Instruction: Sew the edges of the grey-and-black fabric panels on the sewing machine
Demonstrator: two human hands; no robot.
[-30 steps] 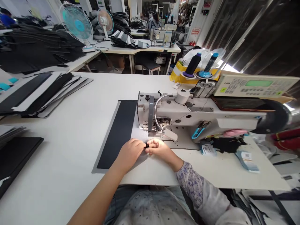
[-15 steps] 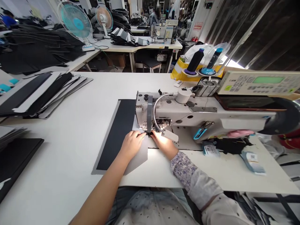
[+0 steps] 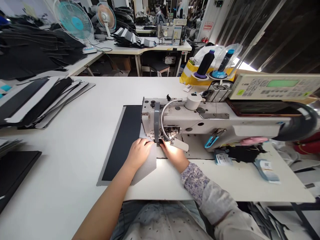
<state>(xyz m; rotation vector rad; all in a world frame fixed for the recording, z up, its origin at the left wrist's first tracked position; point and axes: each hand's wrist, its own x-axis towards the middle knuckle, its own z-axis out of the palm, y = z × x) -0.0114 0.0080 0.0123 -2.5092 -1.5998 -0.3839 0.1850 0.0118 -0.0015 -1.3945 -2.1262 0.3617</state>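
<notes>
An industrial sewing machine stands on the white table, its lamp lighting the presser foot area. A long black panel on a grey backing sheet lies to the left of the machine, running under its head. My left hand rests on the grey sheet, fingertips close to the foot. My right hand is curled right beside the foot under the lamp. Whatever lies between my fingertips is hidden by them and the machine.
Stacked black and grey panels lie at left, with a black board below them. Thread cones stand behind the machine, beside a control panel. Blue-handled snips and black scraps lie at right. A person sits at a far machine.
Both hands have moved forward from in front of the machine to the presser foot. The small black piece seen between them earlier is now out of sight. The panel has barely moved.
</notes>
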